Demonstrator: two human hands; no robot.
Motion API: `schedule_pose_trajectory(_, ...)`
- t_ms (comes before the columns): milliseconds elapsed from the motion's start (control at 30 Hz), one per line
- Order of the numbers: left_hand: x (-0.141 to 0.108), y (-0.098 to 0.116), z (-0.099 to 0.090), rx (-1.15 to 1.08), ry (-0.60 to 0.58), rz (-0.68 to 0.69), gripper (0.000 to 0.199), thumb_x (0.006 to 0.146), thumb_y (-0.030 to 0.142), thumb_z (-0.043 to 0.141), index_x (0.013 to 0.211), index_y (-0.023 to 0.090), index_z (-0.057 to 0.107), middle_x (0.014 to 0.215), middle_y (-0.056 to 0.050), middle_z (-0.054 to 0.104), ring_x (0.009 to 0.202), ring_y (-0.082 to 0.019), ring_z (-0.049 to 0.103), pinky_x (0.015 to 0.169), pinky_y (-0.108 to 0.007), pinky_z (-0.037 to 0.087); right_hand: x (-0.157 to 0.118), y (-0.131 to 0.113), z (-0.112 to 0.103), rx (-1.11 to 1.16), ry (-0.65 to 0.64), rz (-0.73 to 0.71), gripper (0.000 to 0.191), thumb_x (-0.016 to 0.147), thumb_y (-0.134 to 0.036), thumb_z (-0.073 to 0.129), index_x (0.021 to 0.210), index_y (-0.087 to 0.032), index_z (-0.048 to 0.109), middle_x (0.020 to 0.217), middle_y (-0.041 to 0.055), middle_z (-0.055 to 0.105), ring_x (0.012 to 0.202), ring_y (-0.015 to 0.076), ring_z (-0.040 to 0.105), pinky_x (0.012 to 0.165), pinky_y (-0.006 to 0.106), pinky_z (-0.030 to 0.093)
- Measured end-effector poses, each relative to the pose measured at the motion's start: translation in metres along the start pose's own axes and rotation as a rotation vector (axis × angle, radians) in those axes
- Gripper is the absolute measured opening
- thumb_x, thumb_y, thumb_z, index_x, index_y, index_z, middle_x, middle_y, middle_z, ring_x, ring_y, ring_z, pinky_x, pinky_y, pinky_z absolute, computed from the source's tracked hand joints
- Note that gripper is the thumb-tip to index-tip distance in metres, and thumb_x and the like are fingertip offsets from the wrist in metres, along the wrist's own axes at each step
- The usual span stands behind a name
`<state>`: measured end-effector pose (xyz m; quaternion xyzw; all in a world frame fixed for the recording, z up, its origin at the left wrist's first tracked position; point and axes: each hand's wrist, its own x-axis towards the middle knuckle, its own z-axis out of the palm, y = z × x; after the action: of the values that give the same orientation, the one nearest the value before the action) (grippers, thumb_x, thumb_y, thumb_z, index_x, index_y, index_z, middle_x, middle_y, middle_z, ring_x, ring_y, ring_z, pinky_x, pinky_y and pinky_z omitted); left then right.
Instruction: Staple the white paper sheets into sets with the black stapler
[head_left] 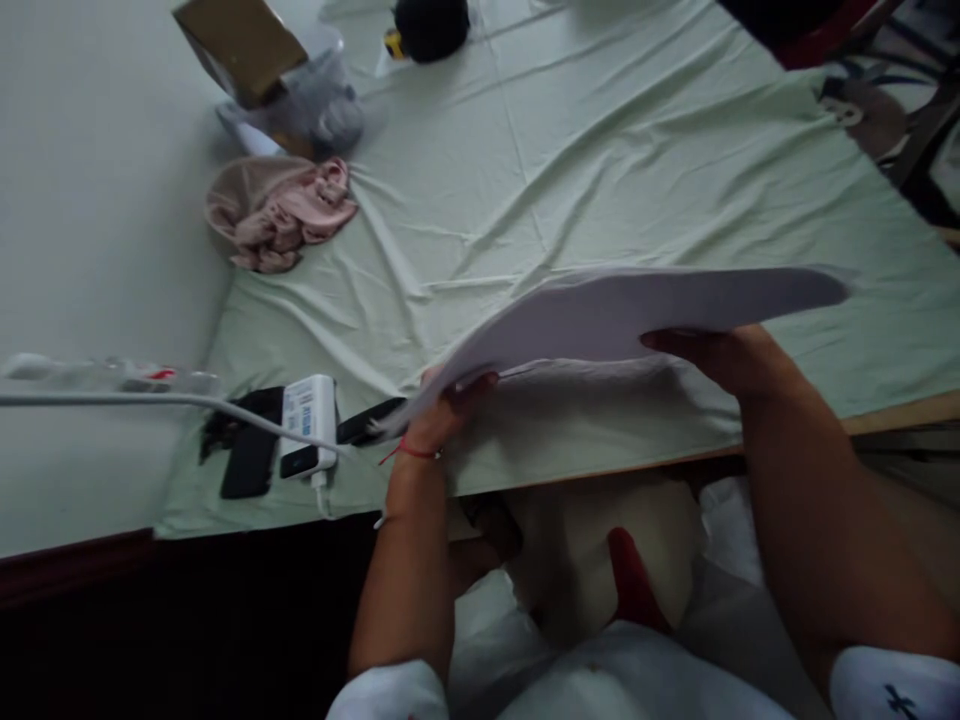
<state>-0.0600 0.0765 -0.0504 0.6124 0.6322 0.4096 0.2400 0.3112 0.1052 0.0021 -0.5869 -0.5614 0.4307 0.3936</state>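
A wide white paper sheet is held up in a curve just above the cloth-covered table, near its front edge. My left hand grips its left part, with the thumb on the near side and the other fingers mostly hidden behind the paper. Farther right, my right hand pinches the lower edge, its fingers partly covered. Whether this is one sheet or a thin stack, I cannot tell. A red string circles my left wrist.
Pale green cloth covers the table in wrinkles. At left lie a white power bank with a cable, a black phone and a dark object. Pink fabric, a cardboard box and a clear plastic container sit beyond.
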Motion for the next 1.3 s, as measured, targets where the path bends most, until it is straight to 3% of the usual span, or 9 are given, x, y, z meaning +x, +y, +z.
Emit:
schedule_pose_trajectory(133,-0.003,0.013,0.007,-0.097,0.001,0.001,0.043,0.086,0.063,0.079,0.096,0.021,0.079,0.105,-0.010,0.084,0.113,-0.030,0.076,0.118,-0.048,0.054,0.001,0.000,0.000,0.074,0.004,0.006,0.026,0.068,-0.033,0.095,0.081,-0.025,0.073,0.088,0.0053,0.074,0.086,0.0246,0.068,0.075,0.036,0.058)
schedule_pose_trajectory(233,-0.007,0.019,0.010,-0.237,-0.011,-0.060,0.046,0.087,0.062,0.079,0.101,0.018,0.081,0.107,-0.012,0.084,0.112,-0.028,0.076,0.113,-0.046,0.058,0.001,0.003,-0.001,0.172,-0.044,0.073,0.028,0.075,-0.044,0.091,0.072,-0.022,0.073,0.073,0.0015,0.067,0.067,0.0160,0.058,0.062,0.030,0.051)
schedule_pose_trajectory(400,-0.018,0.018,0.012,-0.424,0.003,-0.202,0.043,0.083,0.054,0.087,0.107,0.019,0.083,0.115,-0.011,0.084,0.107,-0.024,0.077,0.104,-0.039,0.062,0.003,0.007,0.003,0.289,0.031,0.054,0.026,0.079,-0.046,0.088,0.077,-0.022,0.077,0.072,-0.0008,0.067,0.061,0.0120,0.053,0.057,0.026,0.044)
schedule_pose_trajectory(667,-0.028,0.027,0.002,-0.393,-0.009,-0.231,0.043,0.086,0.053,0.085,0.106,0.016,0.083,0.109,-0.012,0.084,0.106,-0.024,0.076,0.102,-0.036,0.061,0.003,-0.002,0.015,-0.350,0.190,-0.280,0.047,0.093,-0.033,0.073,0.057,-0.024,0.044,0.054,-0.0027,0.037,0.057,0.0132,0.036,0.056,0.031,0.029)
schedule_pose_trajectory(800,-0.032,0.025,-0.004,-0.419,0.015,-0.204,0.039,0.089,0.050,0.084,0.107,0.016,0.082,0.112,-0.012,0.083,0.109,-0.022,0.075,0.108,-0.037,0.058,0.002,-0.006,0.022,-0.385,0.249,-0.295,0.052,0.093,-0.036,0.074,0.057,-0.024,0.040,0.052,-0.0028,0.035,0.057,0.0132,0.036,0.056,0.031,0.030)
schedule_pose_trajectory(900,-0.037,0.021,-0.006,-0.466,0.030,-0.197,0.035,0.088,0.047,0.084,0.107,0.017,0.081,0.113,-0.011,0.082,0.115,-0.023,0.075,0.114,-0.038,0.055,-0.001,-0.005,0.023,-0.082,0.138,-0.112,0.044,0.086,-0.045,0.082,0.060,-0.022,0.056,0.057,-0.0028,0.050,0.057,0.0114,0.042,0.054,0.027,0.033)
schedule_pose_trajectory(1067,-0.048,0.014,-0.015,-0.424,0.048,-0.193,0.035,0.088,0.048,0.084,0.108,0.020,0.081,0.110,-0.009,0.083,0.113,-0.024,0.075,0.115,-0.042,0.056,-0.007,-0.005,0.017,0.411,-0.210,0.323,0.042,0.058,-0.047,0.103,0.077,-0.018,0.079,0.080,0.0054,0.077,0.069,0.0164,0.067,0.065,0.028,0.055)
schedule_pose_trajectory(1200,-0.053,0.011,-0.025,-0.310,-0.005,-0.204,0.034,0.090,0.051,0.081,0.101,0.019,0.083,0.105,-0.010,0.084,0.104,-0.024,0.076,0.106,-0.040,0.062,-0.010,-0.010,0.019,0.240,-0.381,0.314,0.036,0.073,-0.043,0.095,0.060,-0.018,0.073,0.060,0.0034,0.068,0.054,0.0117,0.057,0.051,0.023,0.046)
schedule_pose_trajectory(1300,-0.053,0.012,-0.031,-0.268,-0.015,-0.223,0.035,0.089,0.052,0.080,0.096,0.018,0.082,0.098,-0.011,0.083,0.100,-0.026,0.076,0.098,-0.039,0.065,-0.010,-0.015,0.028,0.068,-0.367,0.265,0.043,0.086,-0.038,0.084,0.054,-0.019,0.063,0.048,-0.0012,0.054,0.043,0.0093,0.044,0.042,0.022,0.035)
